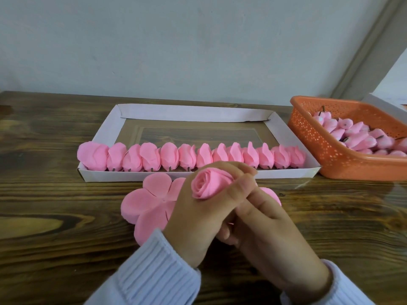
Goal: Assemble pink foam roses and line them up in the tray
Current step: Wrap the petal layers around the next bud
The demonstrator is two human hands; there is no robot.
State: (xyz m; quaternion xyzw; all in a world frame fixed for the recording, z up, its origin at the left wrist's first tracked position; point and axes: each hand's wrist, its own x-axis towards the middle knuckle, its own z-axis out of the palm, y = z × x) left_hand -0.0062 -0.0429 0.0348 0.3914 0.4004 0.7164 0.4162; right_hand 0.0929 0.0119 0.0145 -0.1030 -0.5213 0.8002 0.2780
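Left hand [193, 214]: curled round a rolled pink foam rose [209, 183], fingers wrapped over its far side, spiral centre facing up and towards the camera.

Right hand [264, 225]: also gripping the rose, thumb pressed on its right flank, remaining fingers tucked beneath and partly hidden behind the left hand.

Rose position: held above the table [55, 216], just near of the tray's near wall, roughly mid-scene.

Tray [189, 112]: white, shallow, rectangular, lying on the table beyond the hands. Far part bare, brown base showing.

Row of finished roses [149, 158]: about thirteen, lined along the tray's near wall, side by side and touching, running from the left corner almost to the right wall. Short dark stem ends visible below several.

Petal sheet [147, 203]: flat pink foam, rounded lobes, lying on the table under and to the left of the hands; a further pink edge visible to the right of them. Number of layers: cannot tell.

Basket [330, 150]: orange, perforated, at the right, just beside the tray's right end. Filled with pink buds [356, 135], some with dark stems.

Sleeves [154, 271]: pale blue ribbed knit, on both wrists.

Background: pale wall [176, 40] behind the far table edge.
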